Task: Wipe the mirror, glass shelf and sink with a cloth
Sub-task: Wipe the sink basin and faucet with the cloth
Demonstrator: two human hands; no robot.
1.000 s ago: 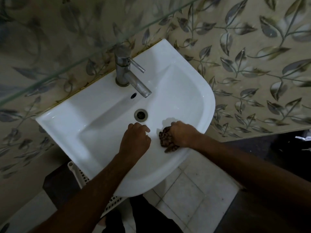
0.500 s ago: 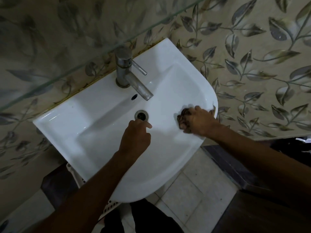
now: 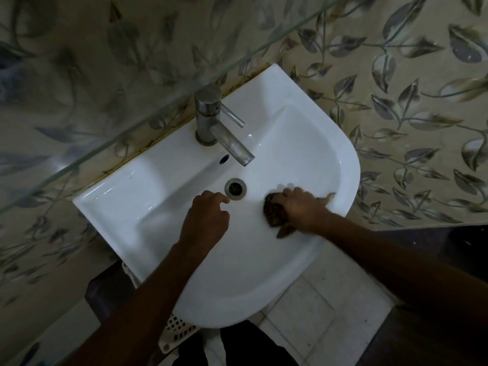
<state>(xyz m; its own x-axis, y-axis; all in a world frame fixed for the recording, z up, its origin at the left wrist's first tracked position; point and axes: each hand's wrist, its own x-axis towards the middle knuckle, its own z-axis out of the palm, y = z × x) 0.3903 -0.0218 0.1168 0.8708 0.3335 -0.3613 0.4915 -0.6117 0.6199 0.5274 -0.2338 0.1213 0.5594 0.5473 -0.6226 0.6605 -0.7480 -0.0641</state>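
Right hand [image 3: 301, 207] grips dark cloth [image 3: 274, 211] inside white sink [image 3: 158, 207]. Left hand [image 3: 204, 220] loosely curled, empty, beside drain [image 3: 235, 188]. Tap [image 3: 216, 122] behind; glass shelf [image 3: 132, 101] overhangs.

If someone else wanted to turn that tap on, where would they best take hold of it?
Take the thin lever sticking out sideways from the tap body, coming from the right and above. It is a slim bare rod, free all round, and both hands are lower in the sink.

Bare forearms, no sleeves; dark trousers [image 3: 237, 350] below.
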